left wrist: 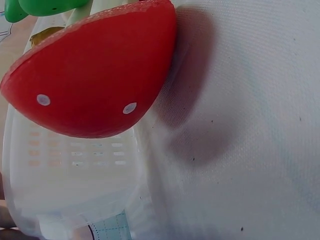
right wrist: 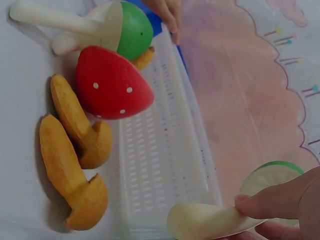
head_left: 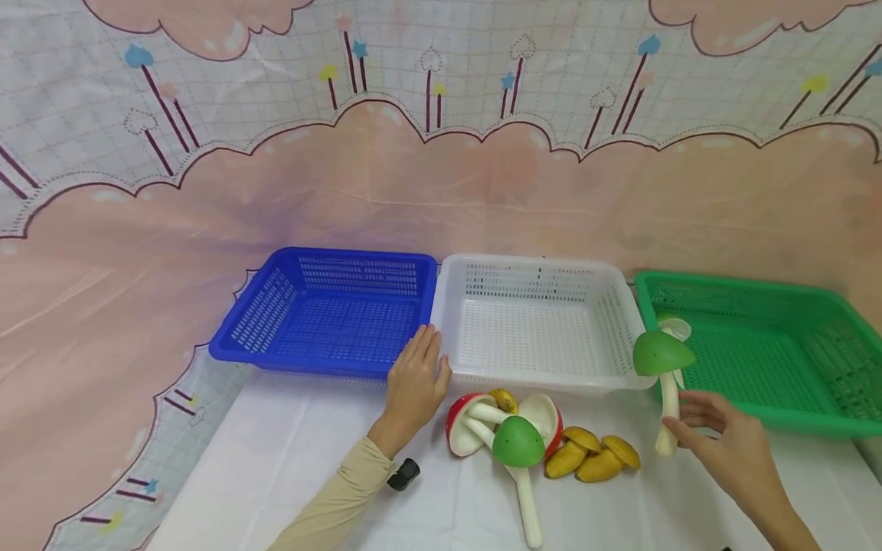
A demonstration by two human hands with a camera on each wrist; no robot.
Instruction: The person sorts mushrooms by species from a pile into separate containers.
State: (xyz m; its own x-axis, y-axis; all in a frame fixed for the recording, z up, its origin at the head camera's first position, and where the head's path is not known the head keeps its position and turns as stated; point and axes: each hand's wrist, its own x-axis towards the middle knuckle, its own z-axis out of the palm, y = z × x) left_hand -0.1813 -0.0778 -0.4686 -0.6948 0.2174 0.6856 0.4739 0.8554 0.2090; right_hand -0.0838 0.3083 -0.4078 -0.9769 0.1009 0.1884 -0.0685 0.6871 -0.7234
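My right hand point(head_left: 730, 448) pinches a green-capped toy mushroom point(head_left: 661, 353) by its pale stem, cap up, at the front left corner of the green basket point(head_left: 837, 425). In the right wrist view, thumb and fingers close on that stem point(right wrist: 200, 220). Just behind it, partly hidden, shows another green-capped mushroom point(head_left: 677, 329) in the basket. My left hand point(head_left: 415, 386) lies with fingers extended at the front right corner of the blue basket point(head_left: 237, 354), holding nothing. Between the hands, red-capped mushrooms point(head_left: 455, 425) and a green-capped one point(head_left: 518, 441) lie in a pile.
A white basket point(head_left: 544, 379) stands between the blue and green ones, in a row along the back. Right of the pile lie yellow-brown mushrooms point(head_left: 599, 464); another yellow piece point(head_left: 506, 399) sits behind it. A small black object point(head_left: 404, 474) lies beside the left wrist. Patterned cloth hangs behind.
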